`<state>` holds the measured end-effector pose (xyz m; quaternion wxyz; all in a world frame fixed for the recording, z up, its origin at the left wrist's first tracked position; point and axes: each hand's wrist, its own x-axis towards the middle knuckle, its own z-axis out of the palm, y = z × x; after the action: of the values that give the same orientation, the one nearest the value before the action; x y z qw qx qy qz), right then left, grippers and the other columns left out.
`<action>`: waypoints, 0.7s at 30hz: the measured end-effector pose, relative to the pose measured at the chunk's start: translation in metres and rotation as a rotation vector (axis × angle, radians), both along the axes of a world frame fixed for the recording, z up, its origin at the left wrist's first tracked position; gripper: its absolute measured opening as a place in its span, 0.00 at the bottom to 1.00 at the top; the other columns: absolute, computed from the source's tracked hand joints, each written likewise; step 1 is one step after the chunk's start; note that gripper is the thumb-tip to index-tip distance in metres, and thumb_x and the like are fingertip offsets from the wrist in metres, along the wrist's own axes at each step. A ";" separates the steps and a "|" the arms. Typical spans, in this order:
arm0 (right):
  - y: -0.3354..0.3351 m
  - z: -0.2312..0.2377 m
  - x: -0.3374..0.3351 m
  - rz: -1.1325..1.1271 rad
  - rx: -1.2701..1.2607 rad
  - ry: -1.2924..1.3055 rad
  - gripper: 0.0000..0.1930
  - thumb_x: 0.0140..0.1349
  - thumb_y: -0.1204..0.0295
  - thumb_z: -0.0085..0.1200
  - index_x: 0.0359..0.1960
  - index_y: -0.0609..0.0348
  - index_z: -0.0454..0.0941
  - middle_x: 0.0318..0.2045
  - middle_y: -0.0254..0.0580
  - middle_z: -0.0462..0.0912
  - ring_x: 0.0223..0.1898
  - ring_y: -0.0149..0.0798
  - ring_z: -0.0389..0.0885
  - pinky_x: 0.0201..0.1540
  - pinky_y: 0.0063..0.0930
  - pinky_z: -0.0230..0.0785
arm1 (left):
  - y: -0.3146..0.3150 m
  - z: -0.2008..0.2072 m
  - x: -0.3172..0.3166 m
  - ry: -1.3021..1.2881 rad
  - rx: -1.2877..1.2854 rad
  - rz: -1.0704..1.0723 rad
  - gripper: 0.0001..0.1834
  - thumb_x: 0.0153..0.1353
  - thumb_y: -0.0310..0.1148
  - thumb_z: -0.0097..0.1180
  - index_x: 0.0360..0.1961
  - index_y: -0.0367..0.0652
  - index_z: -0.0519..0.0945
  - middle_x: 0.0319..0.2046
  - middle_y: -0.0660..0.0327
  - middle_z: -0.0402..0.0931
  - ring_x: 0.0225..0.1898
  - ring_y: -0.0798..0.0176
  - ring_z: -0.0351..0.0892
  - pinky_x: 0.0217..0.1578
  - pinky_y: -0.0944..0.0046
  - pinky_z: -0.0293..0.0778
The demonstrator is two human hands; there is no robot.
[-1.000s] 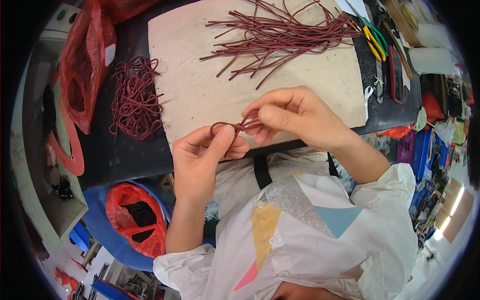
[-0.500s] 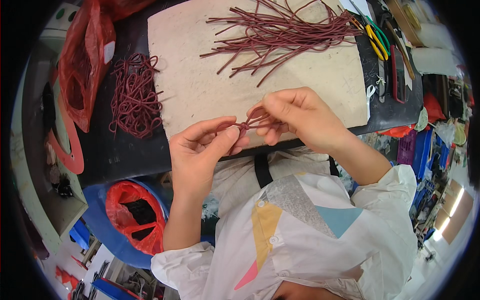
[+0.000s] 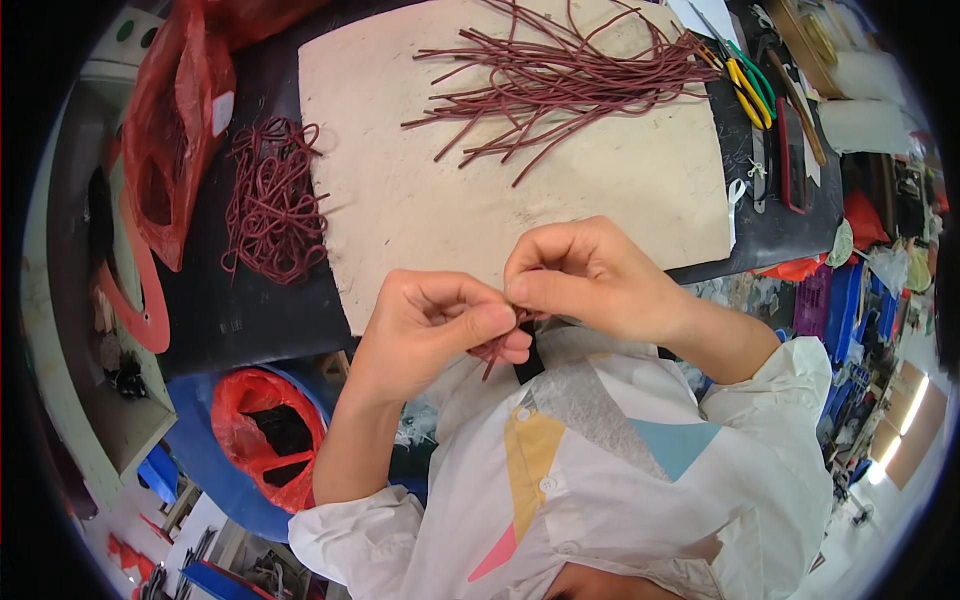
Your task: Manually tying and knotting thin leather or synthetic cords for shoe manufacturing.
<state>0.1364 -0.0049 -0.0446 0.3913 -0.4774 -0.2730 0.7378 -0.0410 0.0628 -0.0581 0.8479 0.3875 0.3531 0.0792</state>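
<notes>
Close together at the near edge of the pale board, my two hands pinch one dark red cord. My left hand is closed on it, and a short end pokes out below the fingers. Thumb and forefinger of my right hand press together on the same cord, touching the left fingertips. Most of the cord, with any knot in it, is hidden by the fingers. Beyond the hands, a bundle of straight dark red cords lies across the board. A heap of looped cords rests left of the board.
Yellow-handled pliers, green-handled scissors and a red-edged tool lie on the black table at right. A red plastic bag stands far left. Below the table's left edge is a blue bin lined with a red bag.
Both hands have moved nearer to me and closer together. The loops that showed between them are now mostly covered by the fingers, with one cord end hanging below.
</notes>
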 end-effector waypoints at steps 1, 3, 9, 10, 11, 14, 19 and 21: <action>0.000 0.000 0.000 0.006 -0.009 0.019 0.05 0.58 0.75 0.49 0.31 0.65 0.73 0.26 0.32 0.75 0.28 0.21 0.71 0.31 0.15 0.65 | -0.002 -0.001 -0.001 -0.023 -0.008 -0.001 0.07 0.54 0.25 0.54 0.26 0.29 0.76 0.20 0.51 0.77 0.23 0.61 0.80 0.26 0.68 0.79; 0.001 -0.005 0.000 0.020 -0.024 0.059 0.06 0.58 0.74 0.49 0.32 0.65 0.74 0.27 0.32 0.76 0.29 0.23 0.72 0.32 0.17 0.66 | -0.002 -0.001 -0.002 -0.031 0.064 0.031 0.07 0.54 0.24 0.54 0.26 0.29 0.77 0.21 0.52 0.77 0.22 0.63 0.79 0.25 0.69 0.77; 0.041 -0.033 0.048 -0.192 0.909 -1.278 0.07 0.46 0.75 0.57 0.30 0.57 0.77 0.26 0.36 0.77 0.32 0.37 0.74 0.38 0.30 0.63 | 0.045 -0.003 -0.029 0.337 0.915 0.429 0.06 0.54 0.24 0.54 0.30 0.30 0.78 0.24 0.63 0.76 0.23 0.75 0.70 0.25 0.76 0.65; 0.048 -0.040 0.063 -0.184 0.948 -1.503 0.07 0.45 0.75 0.57 0.28 0.56 0.77 0.26 0.35 0.76 0.33 0.36 0.74 0.39 0.30 0.61 | 0.060 -0.008 -0.039 0.390 1.107 0.446 0.07 0.54 0.25 0.56 0.33 0.32 0.79 0.26 0.62 0.75 0.26 0.74 0.70 0.26 0.76 0.65; 0.051 -0.041 0.071 -0.175 0.981 -1.728 0.06 0.44 0.75 0.57 0.27 0.54 0.78 0.26 0.33 0.76 0.33 0.36 0.74 0.41 0.30 0.60 | 0.074 -0.006 -0.044 0.539 1.557 0.367 0.08 0.52 0.25 0.57 0.34 0.37 0.80 0.28 0.61 0.75 0.28 0.69 0.71 0.27 0.73 0.66; 0.054 -0.035 0.075 -0.252 1.060 -1.730 0.04 0.43 0.75 0.57 0.23 0.52 0.77 0.25 0.29 0.76 0.33 0.33 0.73 0.43 0.30 0.55 | 0.078 0.005 -0.036 0.749 1.930 0.370 0.11 0.48 0.23 0.60 0.35 0.40 0.81 0.30 0.60 0.74 0.29 0.64 0.71 0.28 0.71 0.68; 0.048 0.004 0.042 -0.103 1.166 -1.568 0.06 0.43 0.77 0.58 0.25 0.54 0.77 0.26 0.31 0.76 0.34 0.36 0.73 0.42 0.31 0.56 | 0.052 0.001 0.017 0.284 2.072 0.356 0.21 0.35 0.25 0.67 0.36 0.40 0.80 0.26 0.62 0.71 0.22 0.65 0.65 0.21 0.68 0.64; 0.045 0.013 0.035 -0.061 1.164 -1.470 0.07 0.43 0.78 0.59 0.27 0.55 0.78 0.26 0.34 0.76 0.33 0.37 0.73 0.39 0.29 0.58 | 0.050 -0.001 0.023 0.210 2.023 0.294 0.19 0.36 0.23 0.66 0.35 0.39 0.80 0.25 0.61 0.71 0.22 0.64 0.66 0.22 0.68 0.64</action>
<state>0.1711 0.0405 -0.0313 0.3171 -0.5598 -0.7654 -0.0120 -0.0185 0.1123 -0.0595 0.0712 0.8785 0.2376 0.4084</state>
